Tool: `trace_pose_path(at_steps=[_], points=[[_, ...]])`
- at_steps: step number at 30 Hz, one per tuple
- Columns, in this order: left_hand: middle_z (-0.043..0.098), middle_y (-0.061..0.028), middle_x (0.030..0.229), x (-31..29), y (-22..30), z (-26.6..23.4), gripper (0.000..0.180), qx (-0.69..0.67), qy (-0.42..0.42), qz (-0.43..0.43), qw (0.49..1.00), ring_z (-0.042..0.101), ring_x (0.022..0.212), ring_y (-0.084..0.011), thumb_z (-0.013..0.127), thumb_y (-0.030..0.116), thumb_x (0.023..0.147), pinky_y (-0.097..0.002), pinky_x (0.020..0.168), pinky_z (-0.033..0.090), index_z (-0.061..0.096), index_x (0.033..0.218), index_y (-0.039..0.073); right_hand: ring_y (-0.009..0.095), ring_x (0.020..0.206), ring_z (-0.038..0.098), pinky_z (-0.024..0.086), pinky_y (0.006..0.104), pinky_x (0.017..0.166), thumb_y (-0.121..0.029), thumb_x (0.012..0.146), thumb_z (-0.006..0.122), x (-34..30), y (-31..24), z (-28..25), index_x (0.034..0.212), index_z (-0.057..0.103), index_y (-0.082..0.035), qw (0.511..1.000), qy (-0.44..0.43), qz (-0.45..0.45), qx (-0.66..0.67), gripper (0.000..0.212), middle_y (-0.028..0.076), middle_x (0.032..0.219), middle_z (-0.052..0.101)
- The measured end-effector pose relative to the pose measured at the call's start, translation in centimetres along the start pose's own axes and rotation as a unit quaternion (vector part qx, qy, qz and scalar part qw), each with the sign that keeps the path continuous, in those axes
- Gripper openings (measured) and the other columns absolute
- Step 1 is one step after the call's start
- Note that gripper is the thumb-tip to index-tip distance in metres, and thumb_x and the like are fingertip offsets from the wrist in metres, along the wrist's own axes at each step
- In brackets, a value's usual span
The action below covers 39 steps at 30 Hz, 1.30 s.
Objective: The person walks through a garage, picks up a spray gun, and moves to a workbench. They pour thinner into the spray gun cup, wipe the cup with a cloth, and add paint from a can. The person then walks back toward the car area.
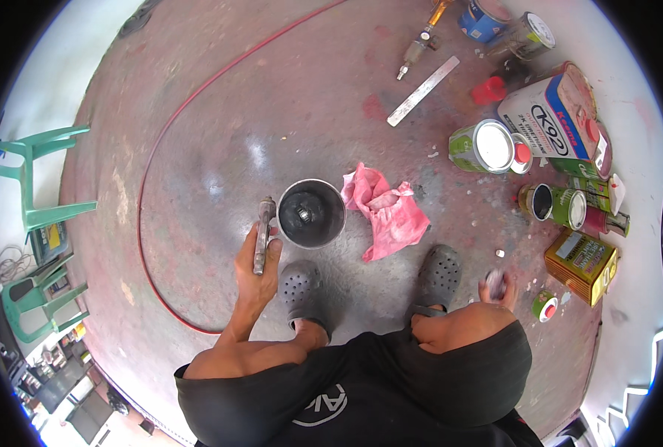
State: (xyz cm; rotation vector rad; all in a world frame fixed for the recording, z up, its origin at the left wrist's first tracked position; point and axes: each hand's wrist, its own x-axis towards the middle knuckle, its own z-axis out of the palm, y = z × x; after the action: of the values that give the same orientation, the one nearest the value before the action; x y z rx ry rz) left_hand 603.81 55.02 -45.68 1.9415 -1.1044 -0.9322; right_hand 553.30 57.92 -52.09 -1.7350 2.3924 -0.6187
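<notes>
Head camera, twelve o'clock at the top of the view: A person's left hand point(249, 267), just below nine o'clock, grips a metal spray-gun body point(264, 235), fingers closed around it. An open round cup point(334, 226), dark inside, sits right beside the body at its three o'clock; any joint between them is hard to make out. The right hand point(500, 296), at four o'clock, is blurred, its fingers bent about a small pale object point(495, 281); whether they grip it cannot be told.

A crumpled pink cloth point(391, 223) lies on the stained floor point(219, 134) at three o'clock from the cup, above two grey clogs point(439, 277). Near the right hand, a small white piece point(500, 253) rests at its twelve o'clock, a small green can with a red cap point(545, 305) at its three and a rectangular gold tin point(581, 266) at its two. A pale flat strip point(423, 91) lies toward one o'clock; a red hose point(142, 201) curves past nine; green plastic chairs point(61, 215) stand farther out.
</notes>
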Motion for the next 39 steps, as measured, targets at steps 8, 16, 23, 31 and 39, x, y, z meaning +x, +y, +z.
trace_pose_path(at_steps=[8, 16, 23, 31, 39], points=[[0.075, -0.0137, 0.115, 0.2, 1.2, 0.9, 0.045, -0.019, -0.014, 0.07, 0.997, 0.069, 0.1, -0.0191, 0.072, 0.022, 0.105, -0.0347, 0.09, 0.055, 0.061, 0.14, -0.004, 0.039, 0.123, 0.065, 0.056, 0.0442, 0.099, -0.031, 0.077, 0.091, 13.6, -26.7, -4.8, 0.148, 0.058, 0.0, 0.86, -0.209, -0.378, 0.27, 0.083, 0.024, 0.137, 0.06], [0.073, -0.0213, 0.112, 0.0, 3.6, 0.1, 0.044, -0.004, -0.019, 0.06, 0.998, 0.072, 0.098, -0.0259, 0.073, 0.018, 0.102, -0.0382, 0.087, 0.056, 0.062, 0.139, -0.003, 0.042, 0.123, 0.06, 0.055, 0.0505, 0.1, -0.031, 0.089, 0.084, 12.4, -33.8, -1.3, 0.154, 0.044, 0.003, 0.741, -0.338, -0.492, 0.308, 0.083, 0.024, 0.144, 0.047], [0.074, -0.023, 0.106, 0.5, 4.0, -0.2, 0.045, -0.015, -0.02, 0.031, 0.999, 0.074, 0.094, -0.0301, 0.073, 0.021, 0.102, -0.0396, 0.084, 0.056, 0.062, 0.138, -0.004, 0.046, 0.151, 0.04, 0.031, 0.0594, 0.124, -0.051, 0.101, 0.064, 12.5, -35.2, -0.8, 0.158, 0.042, 0.002, 0.748, -0.274, -0.583, 0.16, 0.081, 0.023, 0.16, 0.044], [0.074, -0.0175, 0.104, 2.9, 4.1, -0.1, 0.041, 0.004, 0.005, 0.074, 0.997, 0.072, 0.092, -0.0238, 0.071, 0.022, 0.104, -0.0379, 0.082, 0.056, 0.064, 0.136, -0.004, 0.042, 0.154, 0.039, 0.027, 0.0581, 0.126, -0.045, 0.109, 0.05, 15.9, -37.9, -1.0, 0.154, 0.049, 0.001, 0.741, -0.189, -0.605, 0.222, 0.064, 0.02, 0.16, 0.049], [0.065, -0.0022, 0.098, 10.1, 12.9, -4.6, 0.043, -0.157, 0.134, 0.009, 0.978, 0.041, 0.059, -0.0026, 0.063, 0.04, 0.11, -0.022, 0.05, 0.031, 0.067, 0.135, 0.006, 0.042, 0.138, 0.053, 0.039, 0.0519, 0.118, -0.051, 0.11, 0.05, 14.7, -37.1, 4.5, 0.15, 0.05, 0.005, 0.767, -0.356, -0.482, 0.229, 0.069, 0.029, 0.144, 0.057]])
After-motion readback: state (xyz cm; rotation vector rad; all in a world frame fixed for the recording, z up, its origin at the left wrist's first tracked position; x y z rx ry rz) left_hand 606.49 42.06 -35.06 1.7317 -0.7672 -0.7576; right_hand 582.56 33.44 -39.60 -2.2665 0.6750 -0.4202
